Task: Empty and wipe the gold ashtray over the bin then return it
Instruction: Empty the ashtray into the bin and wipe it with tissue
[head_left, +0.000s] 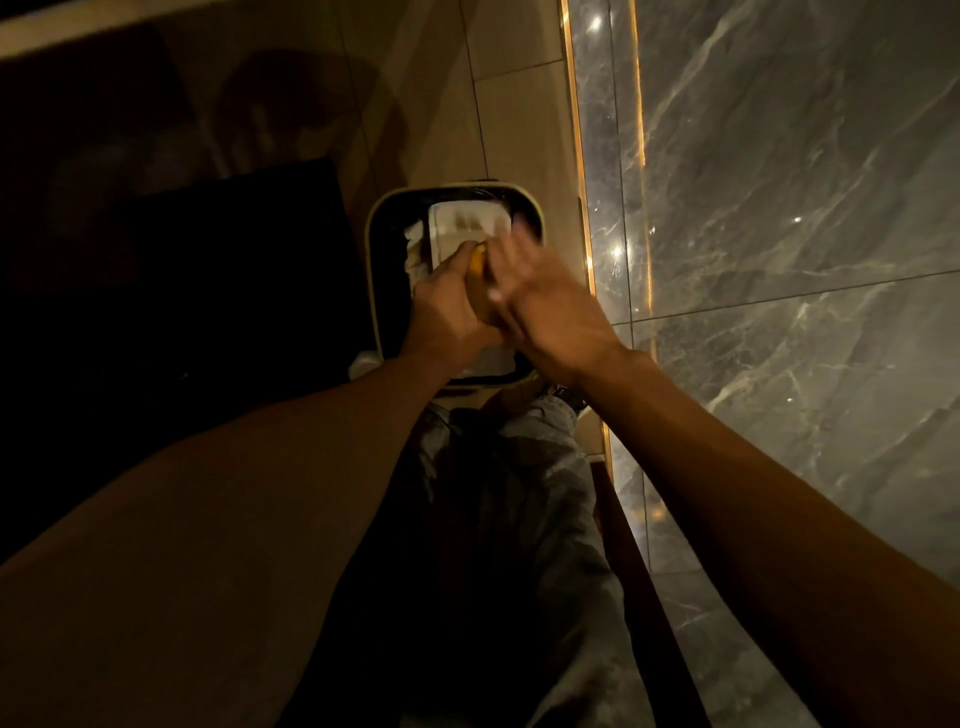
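The gold ashtray (477, 283) is held on edge over the bin (375, 291), a dark square container with a pale rim that stands on the floor. My left hand (447, 306) grips the ashtray from the left. My right hand (540, 296) is flat, fingers spread and blurred, pressed against or very close to the ashtray's right face. Only a thin yellow sliver of the ashtray shows between the hands. White paper and tissue (462, 228) lie inside the bin below the hands.
A grey marble wall (779, 234) with a lit gold strip (582, 208) runs along the right, close to the bin. A dark piece of furniture (208, 291) stands left of the bin. My legs in grey trousers (519, 493) are below. Beige floor tiles (498, 114) lie beyond.
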